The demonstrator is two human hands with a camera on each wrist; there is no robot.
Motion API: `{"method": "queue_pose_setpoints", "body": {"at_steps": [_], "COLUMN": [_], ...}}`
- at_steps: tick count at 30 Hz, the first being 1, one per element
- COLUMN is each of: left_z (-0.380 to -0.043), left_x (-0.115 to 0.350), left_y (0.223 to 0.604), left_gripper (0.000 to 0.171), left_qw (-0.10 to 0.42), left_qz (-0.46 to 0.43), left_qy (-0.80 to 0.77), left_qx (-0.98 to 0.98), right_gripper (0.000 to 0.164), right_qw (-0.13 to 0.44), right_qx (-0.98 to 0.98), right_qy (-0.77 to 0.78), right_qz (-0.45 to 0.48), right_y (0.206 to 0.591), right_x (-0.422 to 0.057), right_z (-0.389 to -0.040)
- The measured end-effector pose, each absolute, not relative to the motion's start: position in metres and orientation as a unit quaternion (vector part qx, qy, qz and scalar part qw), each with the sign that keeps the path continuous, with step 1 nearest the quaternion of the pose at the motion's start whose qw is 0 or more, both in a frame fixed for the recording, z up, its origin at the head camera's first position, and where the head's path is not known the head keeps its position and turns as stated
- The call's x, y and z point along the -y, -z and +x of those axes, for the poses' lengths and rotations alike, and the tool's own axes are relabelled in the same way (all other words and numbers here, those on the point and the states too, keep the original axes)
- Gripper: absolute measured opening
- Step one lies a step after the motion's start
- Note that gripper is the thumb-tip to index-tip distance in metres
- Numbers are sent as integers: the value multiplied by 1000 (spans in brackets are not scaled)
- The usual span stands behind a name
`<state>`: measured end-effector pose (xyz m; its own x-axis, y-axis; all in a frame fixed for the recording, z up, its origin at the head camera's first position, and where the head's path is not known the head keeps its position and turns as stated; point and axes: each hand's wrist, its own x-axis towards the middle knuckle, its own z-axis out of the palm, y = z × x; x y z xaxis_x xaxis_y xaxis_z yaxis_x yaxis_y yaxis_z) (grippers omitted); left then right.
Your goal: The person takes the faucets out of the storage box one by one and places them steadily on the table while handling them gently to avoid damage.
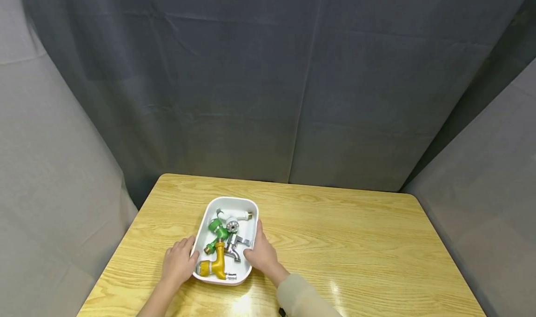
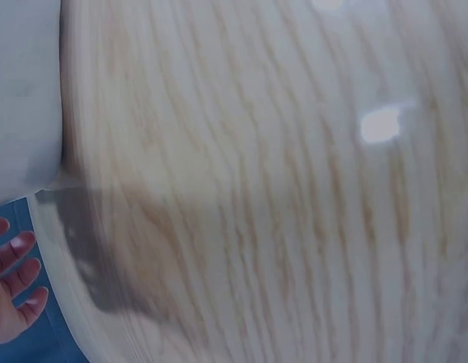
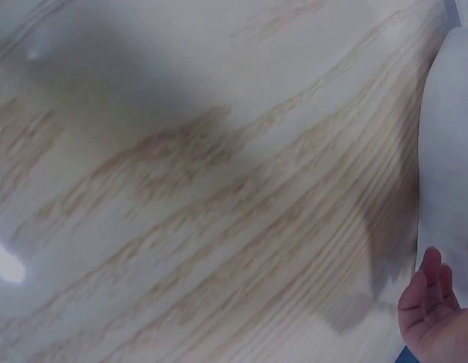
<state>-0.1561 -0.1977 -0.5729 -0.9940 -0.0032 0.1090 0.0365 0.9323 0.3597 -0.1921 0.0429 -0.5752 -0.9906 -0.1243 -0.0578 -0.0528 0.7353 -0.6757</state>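
A white rectangular tray [image 1: 202, 233] is between my two hands at the table's near left part. My left hand [image 1: 179, 262] holds its left side, thumb at the rim. On the opposite side my right hand [image 1: 263, 252] grips the wall, its thumb over the rim. Inside lie a yellow tap [image 1: 219, 261], a green tap [image 1: 219, 231], a chrome tap [image 1: 235, 248] and a white tap [image 1: 236, 215]. Both wrist views catch only fingers beside the tray's pale outer wall [image 2: 26, 91]; the tray's contents are hidden there.
The wood-grain table [image 1: 356, 247] extends well to the right of the tray. A dark grey curtain [image 1: 251, 98] hangs behind its back edge, with lighter cloth [image 1: 54, 168] at the left and right sides.
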Motion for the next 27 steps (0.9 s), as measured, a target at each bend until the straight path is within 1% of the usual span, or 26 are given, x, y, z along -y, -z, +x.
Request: {"method": "queue_pose_setpoints", "body": {"at_steps": [6,20,27], "left_z": [-155,-153,-152], "left_x": [203,208,205], "left_y": [574,572,567], "left_gripper": [46,45,45], "left_qw": [49,54,43], "left_qz": [-5,-4,0], "left_qy": [181,178,178], "left_qx": [982,982,983], "right_gripper": [102,101,100], "right_qw": [52,55,62], "right_qx": [-927,-926,-923], "right_qy": [368,370,378], "right_qz": [-50,-56,-50], "right_y": [574,565,561], "right_x": [-38,-35,-37], "right_z": [-190,-186,-185]}}
